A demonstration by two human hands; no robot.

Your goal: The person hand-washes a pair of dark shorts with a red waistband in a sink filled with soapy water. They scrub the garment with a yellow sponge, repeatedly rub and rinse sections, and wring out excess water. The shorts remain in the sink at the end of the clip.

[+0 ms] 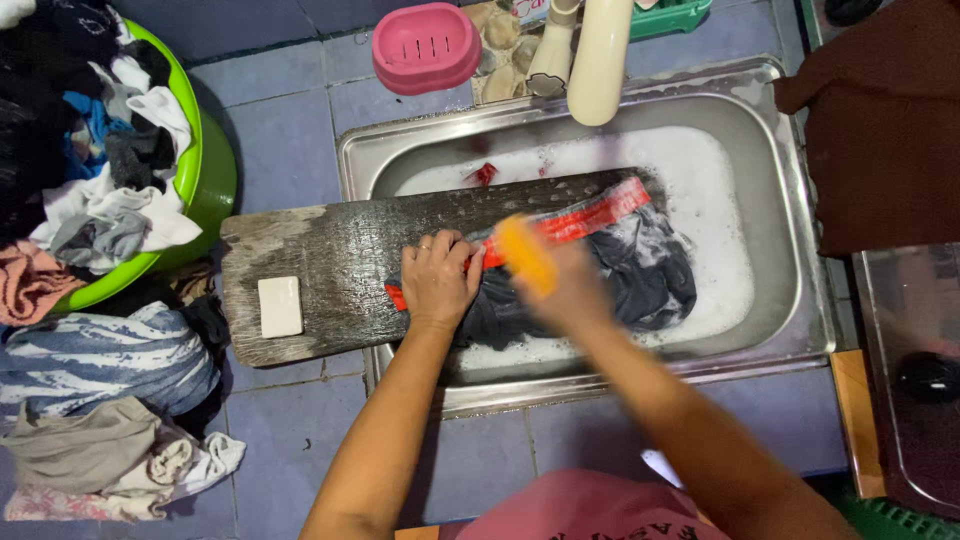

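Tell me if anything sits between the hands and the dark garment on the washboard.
Nothing visible does. The left hand presses straight on the dark garment by its red waistband, and the right hand, blurred, holds an orange brush against the cloth on the wooden board.

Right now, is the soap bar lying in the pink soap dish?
No, the white soap bar lies on the wooden washboard, away from the pink soap dish.

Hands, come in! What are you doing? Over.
Left hand pins dark garment on wooden board. Right hand, blurred, holds orange brush. Soap bar lies apart.
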